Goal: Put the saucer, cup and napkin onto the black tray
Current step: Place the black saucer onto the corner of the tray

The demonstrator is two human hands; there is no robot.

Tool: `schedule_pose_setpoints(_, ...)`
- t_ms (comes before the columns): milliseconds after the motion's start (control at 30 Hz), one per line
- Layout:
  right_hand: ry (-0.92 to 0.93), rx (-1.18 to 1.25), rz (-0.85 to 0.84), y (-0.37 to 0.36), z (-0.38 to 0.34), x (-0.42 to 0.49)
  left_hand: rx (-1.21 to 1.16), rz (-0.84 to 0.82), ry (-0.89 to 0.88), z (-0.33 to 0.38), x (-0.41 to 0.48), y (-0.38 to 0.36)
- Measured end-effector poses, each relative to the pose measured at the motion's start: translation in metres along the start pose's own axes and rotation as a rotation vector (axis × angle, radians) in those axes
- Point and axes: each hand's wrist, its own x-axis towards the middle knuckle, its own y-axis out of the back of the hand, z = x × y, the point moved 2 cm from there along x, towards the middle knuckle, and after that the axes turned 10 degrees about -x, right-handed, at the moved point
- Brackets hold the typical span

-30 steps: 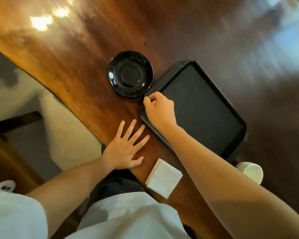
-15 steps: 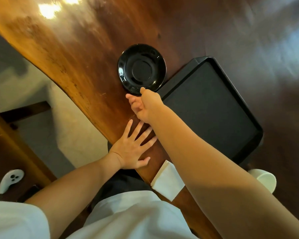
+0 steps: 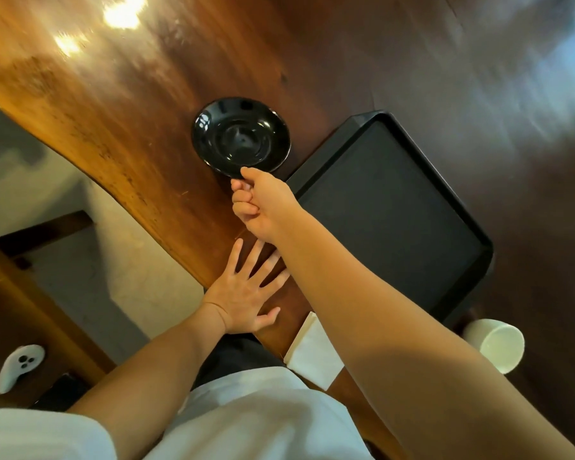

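Saucer [image 3: 241, 137]: glossy, rigid, breakable; we judge it slippery, on the bench just left of the black tray [image 3: 392, 207].
Right hand [image 3: 263, 202]: our grip pinches its near rim.
Left hand [image 3: 243, 293]: flat, empty.

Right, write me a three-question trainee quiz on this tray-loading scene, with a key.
1. True or false: the black tray already holds the cup.
2. Which hand pinches the saucer rim? A) left hand B) right hand
3. Fill in: the left hand lies ___ on the table.

Key: 1 false, the tray is bare. 2 B. 3 flat, fingers spread. The napkin lies near the table edge.
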Motion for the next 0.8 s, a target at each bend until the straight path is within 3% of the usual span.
schedule_pose_setpoints(267, 0.06, -0.175, -0.052, 0.042, 0.002, -0.034, 0.031, -0.025, 0.016, 0.002, 0.002, 0.007)
schedule_pose_setpoints(567, 0.266, -0.007, 0.064, 0.11, 0.005, -0.058, 0.048, -0.058, 0.025, 0.005, 0.003, 0.016)
schedule_pose_setpoints(800, 0.325, 0.147, 0.143, 0.154, 0.006, -0.06, 0.062, -0.083, 0.025, 0.005, 0.004, 0.016)
